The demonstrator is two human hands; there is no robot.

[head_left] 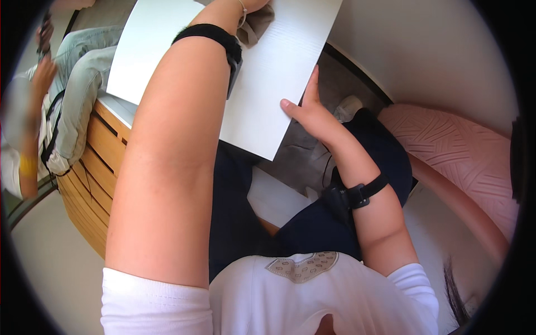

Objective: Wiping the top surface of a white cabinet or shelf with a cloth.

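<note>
A white tabletop-like board [271, 92] with faint grain lies in front of me, one corner pointing toward my lap. My left arm reaches across it, and my left hand [255, 4] is at the top edge of the picture, mostly cut off. Bunched beneath that hand, against the board, is a taupe cloth [258, 27]; the hand appears closed on it, though the fingertips are out of sight. My right hand [315, 115] grips the board's right edge, thumb on the top face and the other fingers along the side, partly hidden.
Slatted wooden bench [100, 159] runs along the left. Another person in light jeans [84, 72] sits there, hands near a dark object. A pink patterned cushion [452, 151] is at right, beside a pale wall [441, 50]. My dark-trousered legs are below the board.
</note>
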